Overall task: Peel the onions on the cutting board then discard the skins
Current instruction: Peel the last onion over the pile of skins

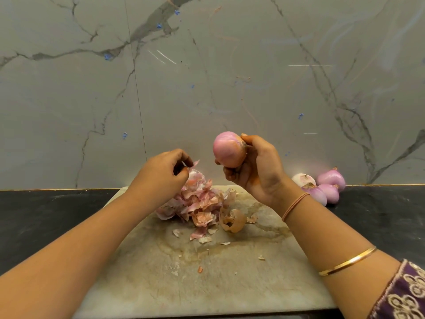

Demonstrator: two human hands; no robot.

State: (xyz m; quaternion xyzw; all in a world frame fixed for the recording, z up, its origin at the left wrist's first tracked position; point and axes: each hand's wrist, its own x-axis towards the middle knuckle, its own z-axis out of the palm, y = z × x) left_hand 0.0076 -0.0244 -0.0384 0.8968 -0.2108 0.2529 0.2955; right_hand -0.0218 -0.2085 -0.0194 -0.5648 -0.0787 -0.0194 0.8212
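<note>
Pink onion (228,149) held aloft, papery skins (197,201) heaped on stained cutting board (207,284), peeled onions (322,187) beside it

I list: onion (228,148), pink-lilac with a tan patch at its three o'clock end; skins (200,203), a heap of pale pink, salmon and white, with one brown papery shell at its four o'clock; cutting board (207,272), mottled beige-grey with yellow-brown stains. At two o'clock from the board I note peeled onions (322,186), purple, one nearly white, on a black counter (46,215) with faint grey smears. At twelve o'clock, wall (207,77): grey marble, dark branching veins, small blue flecks; at five o'clock, sleeve (404,293): deep purple with cream looped embroidery, beside a gold bangle (347,261).
</note>
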